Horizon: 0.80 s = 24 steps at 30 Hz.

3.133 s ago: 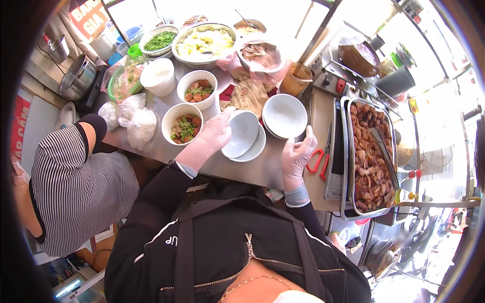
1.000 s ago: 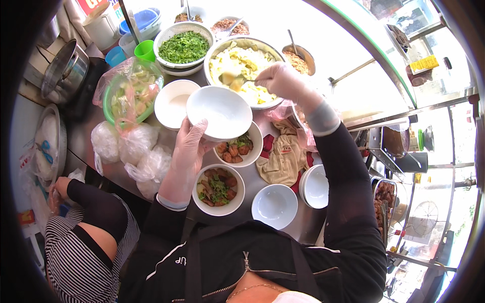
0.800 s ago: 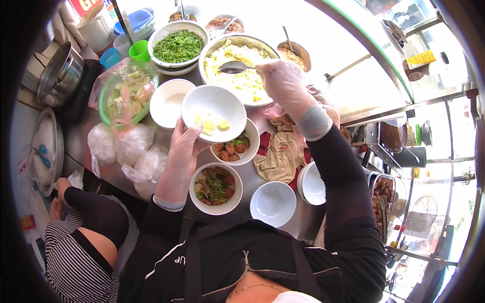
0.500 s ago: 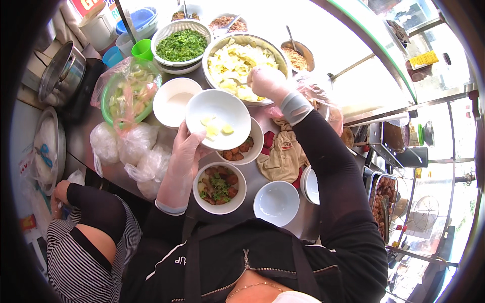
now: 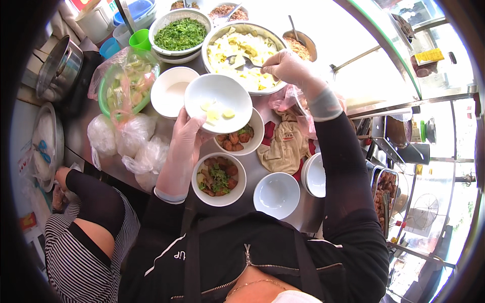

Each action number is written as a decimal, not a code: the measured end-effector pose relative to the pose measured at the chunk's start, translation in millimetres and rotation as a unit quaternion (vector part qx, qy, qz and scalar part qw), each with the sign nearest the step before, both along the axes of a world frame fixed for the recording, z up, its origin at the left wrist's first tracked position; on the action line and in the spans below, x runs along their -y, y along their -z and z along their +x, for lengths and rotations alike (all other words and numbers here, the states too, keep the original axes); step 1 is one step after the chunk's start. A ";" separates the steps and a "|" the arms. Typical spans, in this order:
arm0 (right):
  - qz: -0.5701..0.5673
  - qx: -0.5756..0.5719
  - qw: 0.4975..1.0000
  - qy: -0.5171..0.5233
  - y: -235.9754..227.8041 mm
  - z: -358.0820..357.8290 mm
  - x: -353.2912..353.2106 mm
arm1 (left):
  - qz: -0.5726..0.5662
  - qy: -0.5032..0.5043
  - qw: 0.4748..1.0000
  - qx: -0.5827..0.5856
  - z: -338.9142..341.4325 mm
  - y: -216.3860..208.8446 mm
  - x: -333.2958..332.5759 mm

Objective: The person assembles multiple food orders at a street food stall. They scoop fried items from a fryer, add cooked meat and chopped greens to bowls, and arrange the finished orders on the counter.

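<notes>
My gloved left hand (image 5: pixel 186 137) grips the rim of a white bowl (image 5: pixel 230 96) with a few pale yellow slices (image 5: pixel 216 112) in its bottom. My gloved right hand (image 5: pixel 289 66) pinches the handle of a metal spoon (image 5: pixel 243 62). The spoon's head rests among pale yellow-green chopped vegetables (image 5: pixel 252 45) in a large metal basin (image 5: pixel 206 56). Below the held bowl, and partly covered by it, stands a bowl of browned meat pieces (image 5: pixel 236 140). Nearer me is a bowl of meat topped with green herbs (image 5: pixel 220 178).
White bowls (image 5: pixel 276 197) stand at the front right, beside a beige cloth (image 5: pixel 284 154). Left are knotted plastic bags (image 5: pixel 135 132) and a green basket (image 5: pixel 106 97). Chopped greens (image 5: pixel 183 36) sit behind. Another person's arm (image 5: pixel 86 194) shows at lower left.
My right hand has moved right and slightly back toward the basin's right rim, exposing the spoon's head. The bowl in my left hand has stayed nearly in place.
</notes>
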State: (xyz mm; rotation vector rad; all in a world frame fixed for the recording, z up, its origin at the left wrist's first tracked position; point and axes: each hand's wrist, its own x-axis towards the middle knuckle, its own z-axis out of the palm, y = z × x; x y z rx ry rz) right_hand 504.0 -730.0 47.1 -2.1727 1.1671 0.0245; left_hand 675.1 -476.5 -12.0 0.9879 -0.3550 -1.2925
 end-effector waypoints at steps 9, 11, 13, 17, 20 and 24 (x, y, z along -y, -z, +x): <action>-0.073 0.203 0.971 0.105 16.8 5.6 -58.9 | -0.037 0.049 0.997 -0.055 23.4 50.1 14.8; -0.172 -0.001 0.983 0.064 41.1 -5.5 -26.6 | -0.027 0.060 0.997 -0.047 13.7 50.9 28.2; -0.303 -0.075 0.950 -0.018 86.8 8.3 -17.6 | 0.011 0.045 0.998 -0.035 25.8 58.2 23.5; -0.458 -0.054 0.883 -0.082 8.5 -55.8 -81.2 | 0.012 0.105 0.994 -0.024 -0.5 27.2 16.0; -0.426 -0.032 0.898 -0.102 -50.5 -115.5 -133.5 | -0.003 0.105 0.994 -0.028 -7.7 -0.8 -6.3; -0.288 0.112 0.948 0.072 -108.1 -273.6 -199.9 | -0.023 0.117 0.991 -0.058 -41.4 -28.9 -23.4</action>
